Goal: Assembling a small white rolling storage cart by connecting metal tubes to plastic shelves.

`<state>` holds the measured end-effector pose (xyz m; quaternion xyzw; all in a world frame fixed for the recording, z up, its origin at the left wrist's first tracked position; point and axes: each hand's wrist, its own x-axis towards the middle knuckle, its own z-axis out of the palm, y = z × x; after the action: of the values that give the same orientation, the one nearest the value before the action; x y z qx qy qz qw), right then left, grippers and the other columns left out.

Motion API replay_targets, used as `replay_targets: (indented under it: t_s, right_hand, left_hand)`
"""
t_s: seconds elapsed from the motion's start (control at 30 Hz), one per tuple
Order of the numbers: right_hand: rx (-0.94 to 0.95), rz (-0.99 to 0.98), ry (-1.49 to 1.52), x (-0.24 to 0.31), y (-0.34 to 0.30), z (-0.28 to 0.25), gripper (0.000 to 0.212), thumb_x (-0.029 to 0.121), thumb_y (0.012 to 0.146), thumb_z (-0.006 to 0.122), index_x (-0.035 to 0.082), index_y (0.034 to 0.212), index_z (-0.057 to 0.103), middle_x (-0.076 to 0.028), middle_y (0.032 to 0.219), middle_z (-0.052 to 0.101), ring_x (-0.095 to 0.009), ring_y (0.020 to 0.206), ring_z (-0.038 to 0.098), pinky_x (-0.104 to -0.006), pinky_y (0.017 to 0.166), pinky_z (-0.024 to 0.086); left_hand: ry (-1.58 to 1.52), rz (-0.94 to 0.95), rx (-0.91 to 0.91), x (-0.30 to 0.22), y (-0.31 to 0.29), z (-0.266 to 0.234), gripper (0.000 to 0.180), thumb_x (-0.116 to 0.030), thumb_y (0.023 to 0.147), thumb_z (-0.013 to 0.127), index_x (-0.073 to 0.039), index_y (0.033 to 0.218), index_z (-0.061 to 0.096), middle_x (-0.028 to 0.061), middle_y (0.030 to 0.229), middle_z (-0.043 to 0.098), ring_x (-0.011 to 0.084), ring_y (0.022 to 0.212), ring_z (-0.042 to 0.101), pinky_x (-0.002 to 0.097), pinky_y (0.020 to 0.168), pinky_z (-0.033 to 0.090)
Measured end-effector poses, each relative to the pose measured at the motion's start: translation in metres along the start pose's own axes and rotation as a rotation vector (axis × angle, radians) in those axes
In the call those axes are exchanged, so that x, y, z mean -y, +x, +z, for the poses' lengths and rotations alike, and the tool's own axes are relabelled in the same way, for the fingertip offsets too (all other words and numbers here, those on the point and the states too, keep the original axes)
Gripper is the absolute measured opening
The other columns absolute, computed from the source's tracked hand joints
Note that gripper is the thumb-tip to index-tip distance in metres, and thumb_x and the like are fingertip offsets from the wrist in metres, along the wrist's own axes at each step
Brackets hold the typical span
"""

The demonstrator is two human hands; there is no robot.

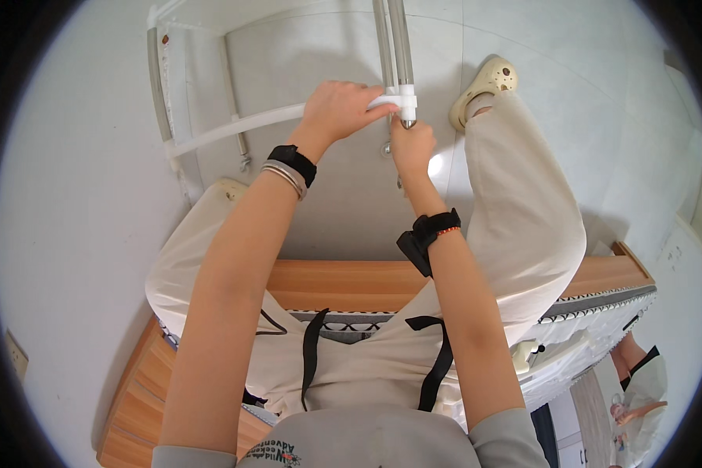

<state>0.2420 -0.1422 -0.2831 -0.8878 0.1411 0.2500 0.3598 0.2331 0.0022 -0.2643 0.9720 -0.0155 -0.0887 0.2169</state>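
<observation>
The tube frame (pixel 402 47) stands on the floor (pixel 577 132) before the bed's (pixel 343 285) front edge: left hand (pixel 334 109) on its crossbar (pixel 242 125), right hand (pixel 413 146) at the bar's right end, shoe (pixel 491 80) farther right.

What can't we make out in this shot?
All in the head view:
- Metal end: mostly hidden by the right hand; can't tell what it belongs to or how it's gripped.
- White bar: a stretch is covered by the left hand, as is that grip's underside.
- Grey tubes: upper ends cut off by the top edge.
- Left shoe: mostly hidden behind the trouser leg.
</observation>
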Motion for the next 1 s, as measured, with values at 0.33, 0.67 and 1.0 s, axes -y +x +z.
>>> replay_targets:
  t_s: [0.33,0.67,1.0]
  right_hand:
    - [0.289,0.002,0.238,-0.018,0.017,-0.004,0.024,0.017,0.071,0.056,-0.006,0.065,0.056,-0.015,0.053,0.052,-0.021,0.051,0.05,-0.0368,0.053,0.041]
    - [0.474,0.101,0.49,-0.006,0.015,-0.018,0.02,0.009,0.075,0.057,0.005,0.061,0.045,0.0,0.047,0.04,-0.008,0.035,0.035,-0.0265,0.033,0.026]
    - [0.76,0.253,0.706,-0.001,0.015,-0.035,0.024,0.015,0.08,0.059,0.009,0.062,0.044,0.001,0.047,0.038,-0.011,0.038,0.036,-0.023,0.039,0.029]
  left_hand:
    - [-0.019,0.005,-0.051,0.0,-0.002,0.007,0.045,-0.053,0.085,0.047,-0.011,0.075,0.061,0.007,0.061,0.06,0.0275,0.059,0.057,0.0374,0.052,0.044]
    - [-0.014,-0.012,-0.05,0.0,0.0,0.006,0.047,-0.055,0.084,0.046,-0.011,0.079,0.062,0.0071,0.063,0.061,0.0278,0.06,0.059,0.0386,0.053,0.045]
    - [0.004,-0.003,-0.07,0.001,-0.003,0.008,0.047,-0.056,0.085,0.046,-0.013,0.081,0.064,0.007,0.063,0.062,0.027,0.057,0.059,0.0366,0.051,0.045]
